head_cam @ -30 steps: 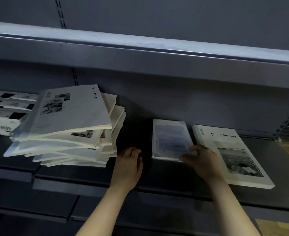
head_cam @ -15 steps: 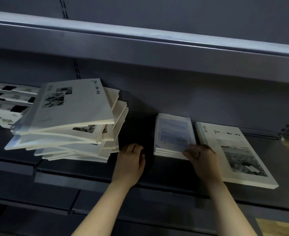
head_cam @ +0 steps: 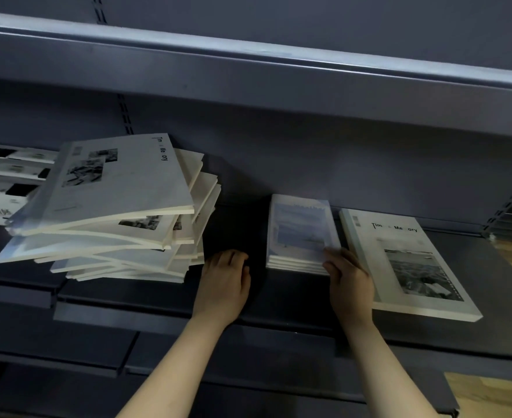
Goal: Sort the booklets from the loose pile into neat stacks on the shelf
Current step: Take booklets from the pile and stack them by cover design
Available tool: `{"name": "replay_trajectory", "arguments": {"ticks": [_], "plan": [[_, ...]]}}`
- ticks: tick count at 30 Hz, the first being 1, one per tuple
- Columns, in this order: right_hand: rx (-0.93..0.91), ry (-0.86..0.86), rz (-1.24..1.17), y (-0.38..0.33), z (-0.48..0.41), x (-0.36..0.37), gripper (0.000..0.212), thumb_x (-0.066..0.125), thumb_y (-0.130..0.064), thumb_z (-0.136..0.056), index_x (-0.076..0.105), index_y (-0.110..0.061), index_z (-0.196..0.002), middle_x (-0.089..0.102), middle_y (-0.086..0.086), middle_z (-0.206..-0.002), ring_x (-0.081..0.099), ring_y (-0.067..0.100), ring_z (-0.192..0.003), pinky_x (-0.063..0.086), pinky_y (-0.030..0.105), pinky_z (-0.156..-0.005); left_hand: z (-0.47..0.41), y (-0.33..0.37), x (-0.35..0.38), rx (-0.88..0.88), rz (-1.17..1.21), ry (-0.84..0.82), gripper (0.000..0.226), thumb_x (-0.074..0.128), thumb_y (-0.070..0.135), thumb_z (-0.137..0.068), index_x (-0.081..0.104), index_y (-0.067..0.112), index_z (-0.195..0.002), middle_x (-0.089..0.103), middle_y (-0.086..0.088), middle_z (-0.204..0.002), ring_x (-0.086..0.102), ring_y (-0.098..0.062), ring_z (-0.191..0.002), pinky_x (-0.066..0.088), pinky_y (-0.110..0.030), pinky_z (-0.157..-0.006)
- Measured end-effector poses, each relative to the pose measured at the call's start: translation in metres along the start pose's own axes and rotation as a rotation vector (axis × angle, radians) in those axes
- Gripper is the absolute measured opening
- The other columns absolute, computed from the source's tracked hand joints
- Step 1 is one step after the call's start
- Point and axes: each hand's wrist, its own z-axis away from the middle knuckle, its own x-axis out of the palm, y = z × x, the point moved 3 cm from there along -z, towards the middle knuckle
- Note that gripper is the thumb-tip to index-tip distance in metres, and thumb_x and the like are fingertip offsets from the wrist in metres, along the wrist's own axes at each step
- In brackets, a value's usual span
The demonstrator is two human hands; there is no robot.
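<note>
The right grip [head_cam: 349,282] pinches a corner of light, slippy blue-white paper booklets [head_cam: 301,230]; holding both sides looks safer. The left grip [head_cam: 224,279] lies loose and empty.

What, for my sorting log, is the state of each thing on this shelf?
loose pile: askew, fanned, unsorted.
small stack: neat, flat, edges aligned.
large booklet: flat, face up, beside small stack.
left hand: resting on shelf, holding nothing.
right hand: touching small stack's near right corner; grip unclear.
far-left booklets: lying overlapped, partly cut off.
</note>
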Motion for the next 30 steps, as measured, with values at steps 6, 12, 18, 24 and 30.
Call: {"name": "replay_trajectory", "arguments": {"ticks": [6,12,18,24,30], "plan": [[0.057,-0.082,-0.013,0.006,-0.002,0.006,0.03,0.053,-0.006,-0.094,0.066,-0.011,-0.121,0.056,0.01,-0.13,0.056,0.031,-0.115,0.047,0.034,-0.085,0.002,0.004,0.001,0.028,0.024,-0.007,0.039,0.043,0.026,-0.097,0.044,0.022,-0.136,0.055,-0.003,-0.13,0.05,-0.021,-0.117,0.035,-0.031,-0.101],[0.051,-0.133,0.071,0.003,0.003,0.005,0.039,0.055,-0.008,-0.093,0.058,-0.014,-0.131,0.042,0.019,-0.144,0.035,0.036,-0.136,0.035,0.043,-0.106,0.005,0.007,-0.006,0.053,0.05,0.001,0.037,0.042,0.025,-0.098,0.045,0.023,-0.135,0.054,-0.001,-0.131,0.049,-0.018,-0.117,0.034,-0.028,-0.099],[0.007,-0.061,-0.002,-0.011,0.002,-0.006,0.038,0.065,-0.004,-0.083,0.064,-0.014,-0.119,0.065,0.01,-0.114,0.057,0.033,-0.112,0.046,0.051,-0.095,0.018,0.031,-0.046,0.219,0.133,-0.018,0.036,0.044,0.028,-0.097,0.05,0.029,-0.132,0.051,0.005,-0.134,0.06,-0.018,-0.102,0.05,-0.029,-0.079],[-0.109,0.044,-0.107,-0.051,-0.015,-0.011,0.017,0.061,-0.003,-0.087,0.069,-0.013,-0.098,0.069,0.004,-0.095,0.064,0.019,-0.086,0.049,0.03,-0.08,0.021,0.047,-0.134,0.316,0.227,0.266,0.03,0.051,0.022,-0.089,0.066,0.017,-0.115,0.067,-0.002,-0.106,0.065,-0.02,-0.088,0.055,-0.035,-0.072],[-0.065,-0.055,-0.23,-0.093,-0.024,0.008,0.019,0.059,-0.005,-0.088,0.071,-0.015,-0.1,0.065,-0.007,-0.088,0.057,0.004,-0.076,0.034,0.0,-0.066,0.017,-0.017,-0.21,-0.031,0.062,0.507,0.021,0.057,0.017,-0.086,0.068,0.013,-0.104,0.064,-0.002,-0.093,0.06,-0.02,-0.083,0.046,-0.03,-0.065]]}}
